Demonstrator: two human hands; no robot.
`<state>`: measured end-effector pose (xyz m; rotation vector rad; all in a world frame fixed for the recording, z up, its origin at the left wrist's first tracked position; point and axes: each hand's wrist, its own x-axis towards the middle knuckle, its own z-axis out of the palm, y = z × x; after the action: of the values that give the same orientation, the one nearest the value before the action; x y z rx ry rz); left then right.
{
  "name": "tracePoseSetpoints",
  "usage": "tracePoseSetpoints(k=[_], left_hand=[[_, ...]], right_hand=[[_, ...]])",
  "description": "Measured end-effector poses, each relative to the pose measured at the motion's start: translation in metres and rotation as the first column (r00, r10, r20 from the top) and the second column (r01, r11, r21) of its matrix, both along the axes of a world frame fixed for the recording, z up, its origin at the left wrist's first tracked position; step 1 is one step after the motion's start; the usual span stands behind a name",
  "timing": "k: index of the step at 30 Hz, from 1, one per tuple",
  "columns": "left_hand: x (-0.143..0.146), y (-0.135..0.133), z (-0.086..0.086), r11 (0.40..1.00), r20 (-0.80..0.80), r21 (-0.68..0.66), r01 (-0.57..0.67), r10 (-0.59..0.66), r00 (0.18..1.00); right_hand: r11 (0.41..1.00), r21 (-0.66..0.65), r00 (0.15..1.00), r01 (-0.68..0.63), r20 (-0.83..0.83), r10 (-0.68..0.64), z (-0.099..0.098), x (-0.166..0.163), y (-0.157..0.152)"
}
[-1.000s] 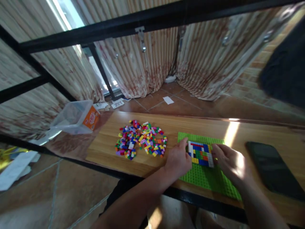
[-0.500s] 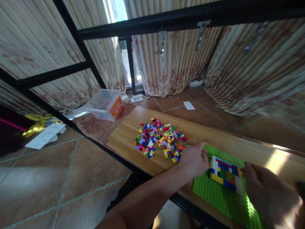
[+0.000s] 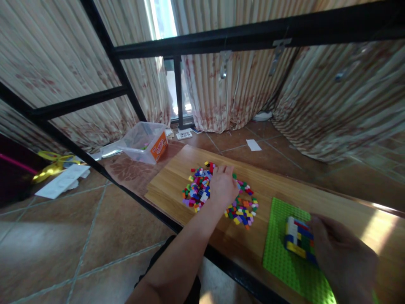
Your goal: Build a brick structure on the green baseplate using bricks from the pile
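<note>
A pile of small coloured bricks lies spread on the wooden table. My left hand rests palm down on the middle of that pile, fingers curled into the bricks; what they pinch is hidden. A bright green baseplate sits to the right, carrying a flat patch of built bricks in white, blue, yellow and green. My right hand lies on the plate against the right side of that patch, fingers bent over it.
A clear plastic tub with an orange label stands at the table's far left end. Black metal frame bars cross overhead. Curtains hang behind, papers lie on the tiled floor.
My left hand left the baseplate's edge and moved left onto the loose brick pile. The right hand stays on the built patch. The view swung left.
</note>
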<state>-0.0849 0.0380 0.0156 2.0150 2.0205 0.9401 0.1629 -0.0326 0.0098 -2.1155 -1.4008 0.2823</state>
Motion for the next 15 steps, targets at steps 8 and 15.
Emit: tracePoseSetpoints(k=[8,15], left_hand=[[-0.002,0.013,-0.011,0.991,-0.103,-0.059,0.12,-0.126,0.987],[-0.002,0.015,-0.009,0.995,-0.057,-0.095,0.041,-0.046,0.997]], right_hand=[[1.0,-0.002,1.0,-0.016,-0.002,0.016,-0.002,0.0,0.001],[1.0,0.025,0.998,-0.008,-0.055,0.009,-0.003,-0.001,0.001]])
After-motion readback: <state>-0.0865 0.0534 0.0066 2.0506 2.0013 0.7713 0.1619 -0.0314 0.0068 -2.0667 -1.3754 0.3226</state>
